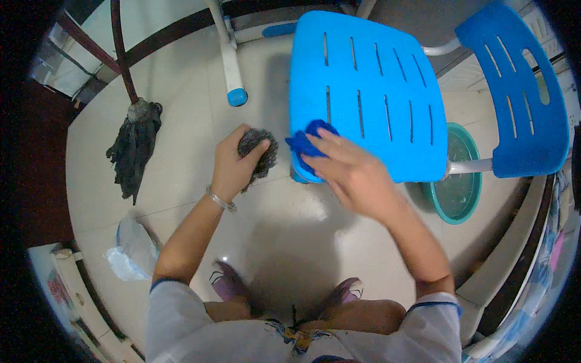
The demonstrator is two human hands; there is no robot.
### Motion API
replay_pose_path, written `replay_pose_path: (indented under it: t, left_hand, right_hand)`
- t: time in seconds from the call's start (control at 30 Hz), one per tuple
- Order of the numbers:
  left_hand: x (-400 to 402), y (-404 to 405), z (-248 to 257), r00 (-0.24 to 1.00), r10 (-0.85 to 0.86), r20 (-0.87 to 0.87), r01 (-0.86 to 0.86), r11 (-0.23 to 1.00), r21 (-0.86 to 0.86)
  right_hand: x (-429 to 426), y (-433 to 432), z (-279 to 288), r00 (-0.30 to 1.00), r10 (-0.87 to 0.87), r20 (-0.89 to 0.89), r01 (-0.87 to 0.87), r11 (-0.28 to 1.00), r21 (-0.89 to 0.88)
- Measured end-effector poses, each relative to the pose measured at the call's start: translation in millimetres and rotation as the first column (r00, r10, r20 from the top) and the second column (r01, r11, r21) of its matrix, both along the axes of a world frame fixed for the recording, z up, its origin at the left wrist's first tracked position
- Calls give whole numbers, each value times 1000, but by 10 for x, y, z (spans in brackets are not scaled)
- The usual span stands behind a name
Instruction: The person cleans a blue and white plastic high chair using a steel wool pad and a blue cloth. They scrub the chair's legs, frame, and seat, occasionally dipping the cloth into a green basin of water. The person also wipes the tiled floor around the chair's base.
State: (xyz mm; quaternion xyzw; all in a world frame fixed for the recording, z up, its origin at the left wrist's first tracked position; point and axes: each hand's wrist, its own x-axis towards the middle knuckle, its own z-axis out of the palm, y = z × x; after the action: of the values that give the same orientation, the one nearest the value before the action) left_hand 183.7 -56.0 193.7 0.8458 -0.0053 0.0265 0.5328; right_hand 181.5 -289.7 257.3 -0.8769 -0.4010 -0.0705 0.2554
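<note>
My left hand [236,159] grips a dark, bushy scouring pad [258,152], held over the floor to the left of a blue plastic chair seat [367,90]. With a dark blue cloth [308,143] under its fingers, my right hand [354,172] presses on the near left corner of that slotted seat. The hand is slightly blurred. The chair's blue backrest [535,100] stands to the right, joined to the seat by a pale metal tube.
A teal basin [474,195] of cloudy water sits on the floor, partly beneath the chair. At the left are a mop with a dark head [134,145] and a crumpled plastic bag [136,245]. A white table leg with a blue cap [237,96] stands beyond my left hand.
</note>
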Motion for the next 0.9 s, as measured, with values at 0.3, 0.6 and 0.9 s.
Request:
replay_pose_path:
  t: [0.3, 0.6, 0.9]
  left_hand:
    - [-360, 253, -479, 982, 69, -174, -115, 956, -269]
    - [-437, 418, -405, 947, 1, -322, -132, 913, -387]
    - [-509, 274, -374, 944, -47, -326, -88, 917, -389]
  right_hand:
    - [2509, 181, -347, 923, -222, 315, 265, 959, -100]
    - [586, 190, -67, 912, 380, -151, -399, 909, -118]
    - [2345, 260, -216, 973, -21, 231, 46, 994, -104]
